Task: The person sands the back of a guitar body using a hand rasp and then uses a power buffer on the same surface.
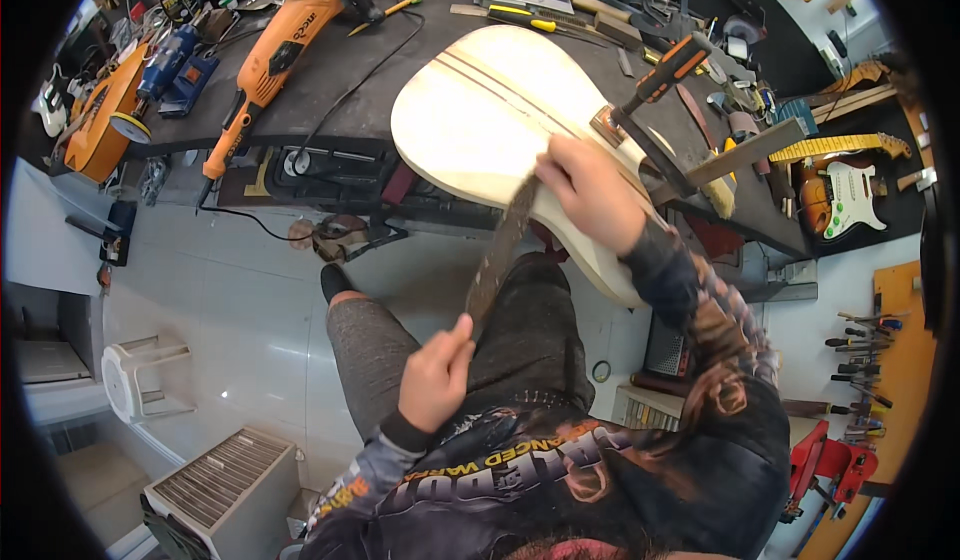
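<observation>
- Your left hand (435,380) is closed around the lower end of the long dark file (493,260) (it slants up toward the right).
- Your right hand (597,195) grips the file's upper end, by the near edge of the guitar body (465,125).
- That pale, dark-striped body lies on the counter (335,125), its near side overhanging.
- A clamp (672,75) stands at its right end; an orange grinder (285,50) lies to the left.

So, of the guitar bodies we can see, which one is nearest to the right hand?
The pale, striped body, at the right hand. It looks unpainted; the orange body, far left, and the sunburst body, far right, lie farther away.
</observation>
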`<state>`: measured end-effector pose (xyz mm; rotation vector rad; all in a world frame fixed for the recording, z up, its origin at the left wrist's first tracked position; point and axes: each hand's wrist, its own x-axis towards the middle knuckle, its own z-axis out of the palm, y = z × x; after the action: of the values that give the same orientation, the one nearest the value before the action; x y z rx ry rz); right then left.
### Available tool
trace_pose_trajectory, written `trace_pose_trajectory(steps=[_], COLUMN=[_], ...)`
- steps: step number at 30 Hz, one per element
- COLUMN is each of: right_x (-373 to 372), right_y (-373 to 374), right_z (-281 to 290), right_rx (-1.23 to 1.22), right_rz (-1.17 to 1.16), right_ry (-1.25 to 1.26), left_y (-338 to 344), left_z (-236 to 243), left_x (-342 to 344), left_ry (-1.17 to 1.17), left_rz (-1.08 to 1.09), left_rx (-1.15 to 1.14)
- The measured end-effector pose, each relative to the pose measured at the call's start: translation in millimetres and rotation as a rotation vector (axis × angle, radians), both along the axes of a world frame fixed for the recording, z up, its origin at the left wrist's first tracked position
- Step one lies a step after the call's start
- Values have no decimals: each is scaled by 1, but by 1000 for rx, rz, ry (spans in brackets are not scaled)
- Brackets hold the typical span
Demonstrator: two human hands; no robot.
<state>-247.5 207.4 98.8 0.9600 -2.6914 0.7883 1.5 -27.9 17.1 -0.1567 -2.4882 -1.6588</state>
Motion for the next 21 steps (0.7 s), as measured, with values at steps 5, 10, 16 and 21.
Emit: trace_pose_trajectory(steps=[5,10,16,21], right_x=[-54,-7,-47,-16], right_y=[-11,11,5,16], right_z=[6,2,8,9], right_rx=[-182,-36,-129,-18], right_rz=[-17,-37,-45,-74], right_ry=[42,-34,41,-22], left_y=[-5,4,14,16], left_z=[4,-18,-5,-8], left_x=[-64,-21,-56,-30], left_ry=[46,21,43,-40], left_rz=[45,10,28,-1], left_rx=[31,8,62,11])
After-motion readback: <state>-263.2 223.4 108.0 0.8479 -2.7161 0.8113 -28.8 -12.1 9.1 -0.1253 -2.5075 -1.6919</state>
